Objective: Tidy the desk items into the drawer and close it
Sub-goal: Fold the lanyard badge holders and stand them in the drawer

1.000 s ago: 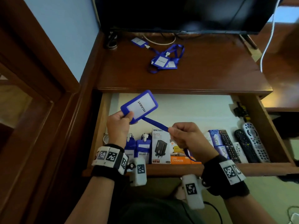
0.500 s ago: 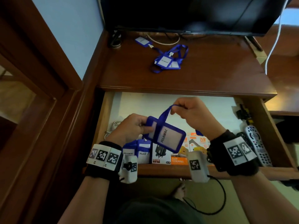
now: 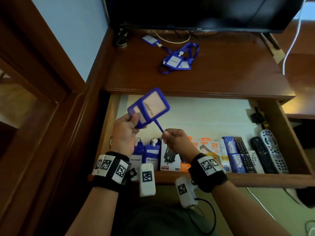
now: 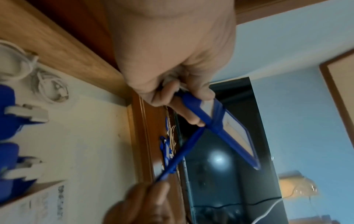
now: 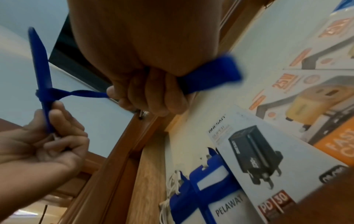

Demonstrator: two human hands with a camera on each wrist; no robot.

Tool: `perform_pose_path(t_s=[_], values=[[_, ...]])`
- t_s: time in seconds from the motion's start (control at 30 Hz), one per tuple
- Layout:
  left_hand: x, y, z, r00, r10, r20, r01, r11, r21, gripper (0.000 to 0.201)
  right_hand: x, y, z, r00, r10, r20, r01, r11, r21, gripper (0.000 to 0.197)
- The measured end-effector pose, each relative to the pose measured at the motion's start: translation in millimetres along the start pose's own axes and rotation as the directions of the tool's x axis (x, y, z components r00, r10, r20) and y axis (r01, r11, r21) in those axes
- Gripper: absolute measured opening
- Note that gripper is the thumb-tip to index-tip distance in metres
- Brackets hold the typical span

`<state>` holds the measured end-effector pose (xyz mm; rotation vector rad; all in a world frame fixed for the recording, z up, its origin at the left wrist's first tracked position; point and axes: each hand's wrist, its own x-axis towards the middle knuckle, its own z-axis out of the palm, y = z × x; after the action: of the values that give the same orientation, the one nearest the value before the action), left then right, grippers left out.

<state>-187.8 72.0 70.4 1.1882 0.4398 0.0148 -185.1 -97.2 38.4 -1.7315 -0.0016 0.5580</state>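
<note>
My left hand (image 3: 127, 126) grips a blue badge holder (image 3: 150, 107) by its lower end and holds it up over the open drawer (image 3: 221, 178). Its blue lanyard (image 3: 159, 126) is wound once round the holder (image 5: 45, 94) and runs taut to my right hand (image 3: 175, 139), whose curled fingers (image 5: 153, 94) pinch the strap. The strap's loose end (image 5: 212, 74) sticks out behind the right fist. More blue badges with lanyards (image 3: 177, 61) lie on the desk top near the screen.
In the drawer's front row stand two wrapped "PELAWAT" badges (image 3: 144, 156), charger boxes (image 3: 170, 157), small blue packs (image 3: 231, 154) and several remote controls (image 3: 265, 154). A coiled white cable (image 4: 49, 89) lies in the drawer's left corner. A dark screen (image 3: 204, 12) stands at the desk's back.
The badge holder has swung back up and to the left in my left hand. My right hand has dropped from above the holder to below it, pulling the lanyard round it.
</note>
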Motion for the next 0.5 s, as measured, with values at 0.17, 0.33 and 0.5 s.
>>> perform_pose_path(t_s=[0.17,0.33,0.5], values=[[19,-11,-6,0.96,0.118,-0.253,-0.049,0.963,0.264,0.015,-5,-12,11,0.996,-0.016,0.091,0.037,0.971,-0.235,0.039],[25,-24,-17,0.991,0.069,0.118,-0.135,0.618,0.775,0.009,-15,-45,8,0.975,-0.121,0.186,0.174,0.937,-0.303,0.025],[27,-4,-13,0.893,-0.241,0.382,-0.284,0.357,0.89,0.004,-6,-43,-14,0.981,-0.149,0.124,0.186,0.903,-0.387,0.024]])
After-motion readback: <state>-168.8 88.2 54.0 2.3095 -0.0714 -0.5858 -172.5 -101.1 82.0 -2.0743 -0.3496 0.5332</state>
